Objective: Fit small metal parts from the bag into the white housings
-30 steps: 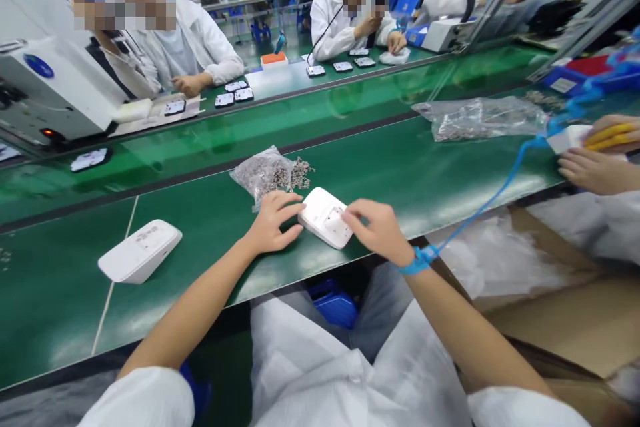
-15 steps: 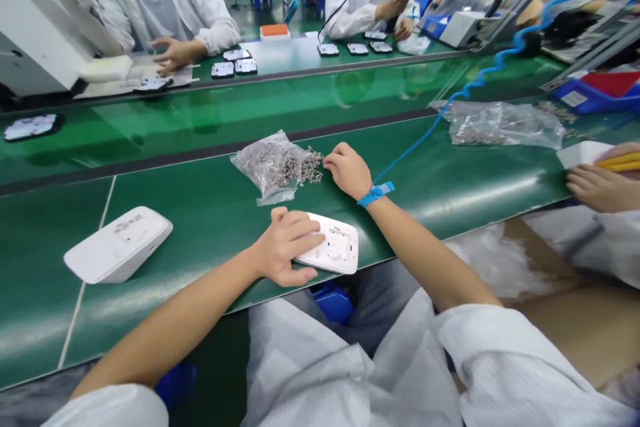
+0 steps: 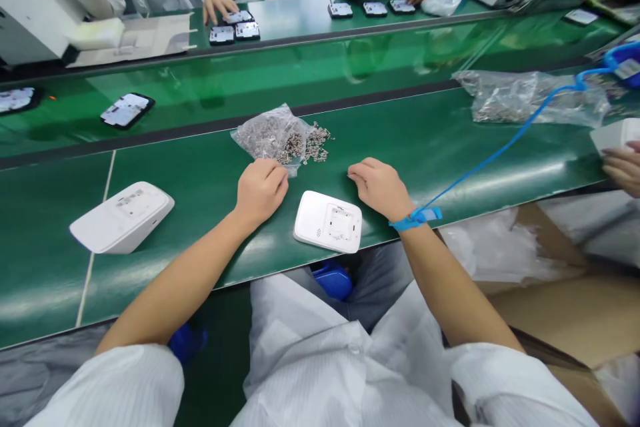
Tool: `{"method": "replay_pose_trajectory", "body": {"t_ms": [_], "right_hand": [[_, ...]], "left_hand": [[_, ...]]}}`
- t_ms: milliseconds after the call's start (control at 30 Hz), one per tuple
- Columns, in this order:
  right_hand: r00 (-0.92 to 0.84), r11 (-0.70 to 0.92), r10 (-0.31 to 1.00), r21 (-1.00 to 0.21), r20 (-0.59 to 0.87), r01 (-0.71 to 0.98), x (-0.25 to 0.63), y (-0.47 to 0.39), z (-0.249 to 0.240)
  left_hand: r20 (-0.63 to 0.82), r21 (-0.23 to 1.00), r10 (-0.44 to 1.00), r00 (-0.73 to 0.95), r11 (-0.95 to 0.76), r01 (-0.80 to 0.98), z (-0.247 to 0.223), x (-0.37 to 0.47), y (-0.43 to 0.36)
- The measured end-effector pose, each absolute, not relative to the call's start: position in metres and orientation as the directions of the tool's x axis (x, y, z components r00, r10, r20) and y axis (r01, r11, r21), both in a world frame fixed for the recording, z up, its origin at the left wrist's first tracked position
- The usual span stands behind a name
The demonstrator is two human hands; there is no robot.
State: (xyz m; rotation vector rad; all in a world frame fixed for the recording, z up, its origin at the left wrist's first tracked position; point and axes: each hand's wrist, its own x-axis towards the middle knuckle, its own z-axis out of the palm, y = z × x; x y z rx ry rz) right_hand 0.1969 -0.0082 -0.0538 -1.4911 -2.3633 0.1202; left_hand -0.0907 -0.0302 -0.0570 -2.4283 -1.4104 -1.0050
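Observation:
A white plastic housing (image 3: pixel 327 221) lies on the green work surface between my hands, its recessed square facing up. My left hand (image 3: pixel 263 192) is closed, fingers curled, close to the lower edge of a clear plastic bag (image 3: pixel 267 133) of small metal screws. Whether its fingertips grip anything is hidden. To the right of the housing, my right hand (image 3: pixel 380 187) is pinched shut, touching neither housing nor bag. Anything between those fingertips is too small to make out. Loose screws (image 3: pixel 317 142) spill from the bag's mouth.
A second white housing (image 3: pixel 123 217) stands at the left. A blue coiled cord (image 3: pixel 505 147) runs from my right wristband. Another screw bag (image 3: pixel 535 100) lies at right, near a co-worker's hand (image 3: pixel 623 167). Across the conveyor (image 3: pixel 280 73), co-workers handle black-framed units (image 3: pixel 247 30).
My left hand has lifted off the housing and moved up-left beside the bag. My right hand has drawn back from the loose screws towards the housing's right side. The view has shifted.

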Motion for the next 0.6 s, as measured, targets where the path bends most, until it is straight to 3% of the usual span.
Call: {"method": "replay_pose_trajectory", "body": {"t_ms": [67,133,300,400,500,600], "right_hand": [[-0.406,0.424,0.902,-0.123,0.145,0.897,0.19,-0.012,-0.044],[-0.39,0.394,0.918,-0.047,0.069,0.918,0.181,-0.016,-0.034],[-0.332,0.331,0.943,-0.026,-0.014,0.943,0.169,-0.022,-0.025],[-0.318,0.318,0.948,-0.102,0.02,0.943,0.173,-0.022,-0.033],[-0.284,0.309,0.951,-0.286,0.125,0.907,0.183,-0.022,-0.042],[-0.252,0.333,0.942,-0.511,0.224,0.793,0.192,-0.033,-0.042]], "left_hand": [[0.545,0.009,0.691,0.475,-0.571,0.821,-0.057,-0.091,-0.029],[0.481,-0.096,0.682,0.552,-0.585,0.806,-0.056,-0.088,-0.031],[0.478,-0.083,0.716,0.509,-0.54,0.838,-0.056,-0.083,-0.037],[0.575,0.055,0.708,0.41,-0.534,0.844,-0.055,-0.086,-0.037],[0.71,0.201,0.642,0.29,-0.579,0.79,-0.051,-0.085,-0.043],[0.761,0.19,0.527,0.377,-0.738,0.648,-0.046,-0.078,-0.056]]}}
